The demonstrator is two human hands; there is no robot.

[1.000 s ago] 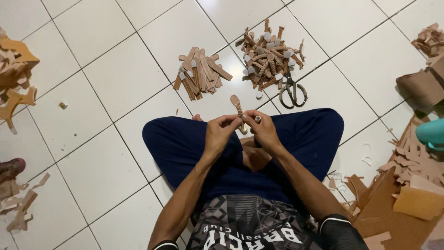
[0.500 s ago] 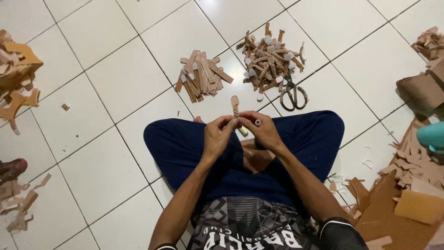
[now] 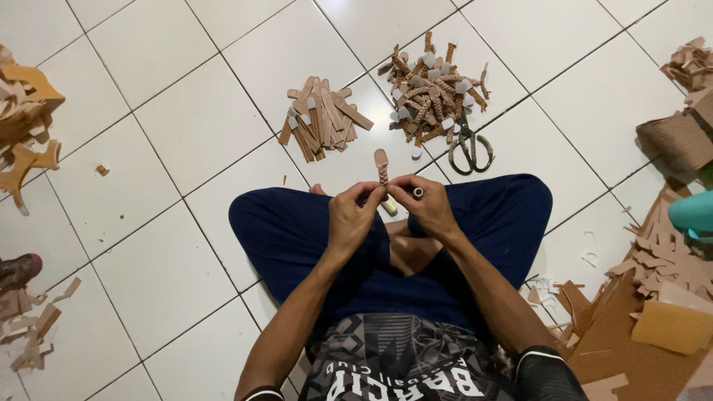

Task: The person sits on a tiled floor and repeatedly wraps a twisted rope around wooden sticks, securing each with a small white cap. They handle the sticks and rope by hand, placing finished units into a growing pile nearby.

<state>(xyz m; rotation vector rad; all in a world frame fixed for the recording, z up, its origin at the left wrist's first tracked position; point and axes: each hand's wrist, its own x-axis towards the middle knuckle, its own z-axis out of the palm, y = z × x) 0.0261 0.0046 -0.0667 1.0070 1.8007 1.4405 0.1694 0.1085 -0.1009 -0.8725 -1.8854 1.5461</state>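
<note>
Centre frame, above your crossed legs, your left hand [image 3: 355, 215] and right hand [image 3: 423, 206] pinch shut on the braided tan strip [image 3: 382, 172], standing upright. Loosen either pinch and the braid could unravel, or drop toward the scissors [image 3: 469, 145].

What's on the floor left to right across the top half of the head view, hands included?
Tan cut-out scraps → flat strip pile → left hand → braided strip held upright between both hands → right hand → braided pile → scissors → brown roll.
</note>
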